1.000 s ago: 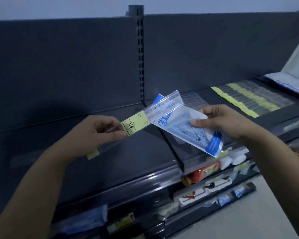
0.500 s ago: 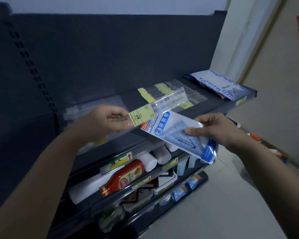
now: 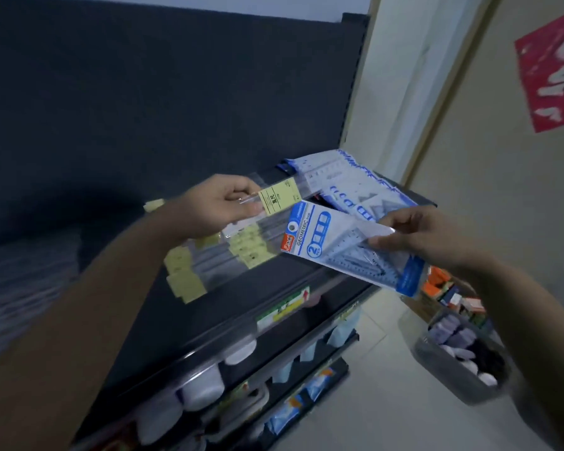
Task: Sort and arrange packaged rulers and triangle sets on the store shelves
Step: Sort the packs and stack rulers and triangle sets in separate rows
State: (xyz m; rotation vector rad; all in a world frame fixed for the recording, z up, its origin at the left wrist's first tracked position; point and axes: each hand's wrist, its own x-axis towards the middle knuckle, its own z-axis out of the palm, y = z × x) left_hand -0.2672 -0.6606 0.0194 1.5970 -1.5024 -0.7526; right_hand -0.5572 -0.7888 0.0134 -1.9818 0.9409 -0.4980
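My left hand (image 3: pixel 220 205) pinches a clear packaged ruler with a yellow label (image 3: pixel 279 196) above the dark top shelf (image 3: pixel 274 288). My right hand (image 3: pixel 414 234) holds a blue-and-white "Geometric" triangle set pack (image 3: pixel 336 244) by its right part, tilted down to the right, just in front of the shelf. A row of clear rulers with yellow labels (image 3: pixel 222 255) lies on the shelf under my left hand. A pile of blue-and-white triangle set packs (image 3: pixel 345 180) lies at the shelf's right end.
Lower shelves (image 3: pixel 274 379) hold bottles, tubes and small packets. A grey basket of goods (image 3: pixel 463 359) stands on the pale floor at the right, with boxed items behind it. A beige wall with a red poster (image 3: pixel 554 73) closes the right side.
The view has swung to the right, along the shelf to its right end. Both hands kept their packs and now hover near the stacked rulers and triangle sets.
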